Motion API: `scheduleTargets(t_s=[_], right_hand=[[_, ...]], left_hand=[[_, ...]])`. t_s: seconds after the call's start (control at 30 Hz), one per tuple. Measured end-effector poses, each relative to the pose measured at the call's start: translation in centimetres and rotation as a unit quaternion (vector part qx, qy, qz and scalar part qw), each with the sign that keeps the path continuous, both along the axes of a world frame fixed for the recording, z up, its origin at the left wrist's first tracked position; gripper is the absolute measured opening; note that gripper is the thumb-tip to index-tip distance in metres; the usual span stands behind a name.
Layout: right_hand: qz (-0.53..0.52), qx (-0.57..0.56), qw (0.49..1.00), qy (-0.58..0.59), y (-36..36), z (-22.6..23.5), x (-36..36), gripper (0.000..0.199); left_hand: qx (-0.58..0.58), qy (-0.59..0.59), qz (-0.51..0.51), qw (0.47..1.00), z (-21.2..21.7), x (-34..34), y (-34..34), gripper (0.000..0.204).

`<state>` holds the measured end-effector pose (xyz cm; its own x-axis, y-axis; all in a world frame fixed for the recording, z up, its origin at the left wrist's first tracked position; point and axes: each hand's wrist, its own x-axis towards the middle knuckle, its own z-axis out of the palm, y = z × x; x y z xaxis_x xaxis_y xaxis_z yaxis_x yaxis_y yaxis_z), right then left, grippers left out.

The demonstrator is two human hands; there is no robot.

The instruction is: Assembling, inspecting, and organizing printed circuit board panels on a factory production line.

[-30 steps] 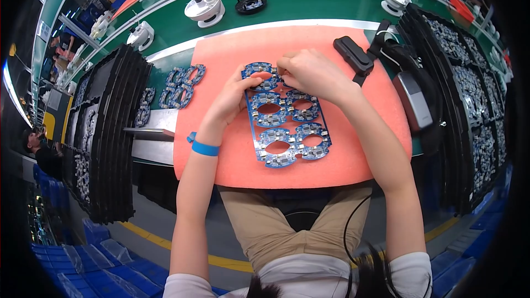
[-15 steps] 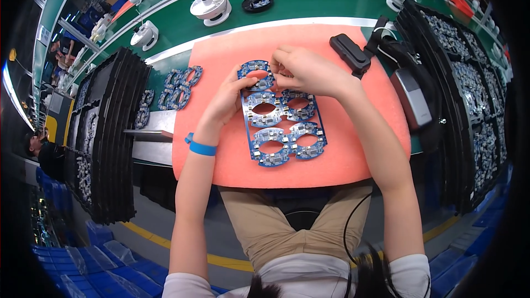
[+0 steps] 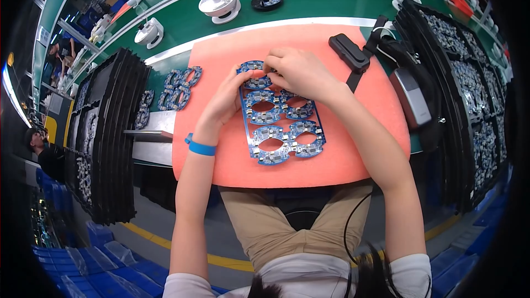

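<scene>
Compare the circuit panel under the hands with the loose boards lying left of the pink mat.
The panel lies on the pink mat, both hands on its far end: left hand, right hand. The loose boards lie off the mat, untouched. The panel is one larger framed sheet; the loose boards are smaller separate pieces. Both are blue with ring-shaped cutouts.

**What you have in front of you**

You have one blue circuit board panel (image 3: 280,124) on one orange foam mat (image 3: 353,160), two white round devices (image 3: 219,4) on the green belt, and one blue wristband (image 3: 200,147)
</scene>
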<state>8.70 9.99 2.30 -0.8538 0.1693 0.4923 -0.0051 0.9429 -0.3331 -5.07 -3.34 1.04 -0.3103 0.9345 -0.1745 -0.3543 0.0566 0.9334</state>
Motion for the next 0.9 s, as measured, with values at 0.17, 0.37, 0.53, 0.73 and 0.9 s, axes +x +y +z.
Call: scheduleTargets(t_s=[0.17,0.37,0.53,0.73,0.9], right_hand=[[0.0,-0.092,0.996,-0.004,0.6,-0.1,0.0,0.012],[0.061,-0.119,0.991,0.025,1.1,1.2,0.6,0.011],[0.082,-0.036,0.996,0.011,0.6,0.5,0.4,0.012],[0.027,-0.07,0.997,0.036,2.0,1.3,1.1,0.01],[0.01,-0.048,0.999,0.013,3.5,1.0,1.7,0.008]], left_hand=[[0.009,-0.001,-0.001,1.0,-0.1,0.0,0.0,0.027],[0.008,-0.016,0.004,1.0,-0.1,-0.3,0.0,0.031],[0.02,-0.06,0.029,0.998,-0.4,-0.8,0.2,0.028],[0.023,-0.122,0.054,0.991,0.0,-1.1,-0.1,0.031],[0.026,-0.133,0.033,0.99,0.0,-1.6,-0.1,0.028]])
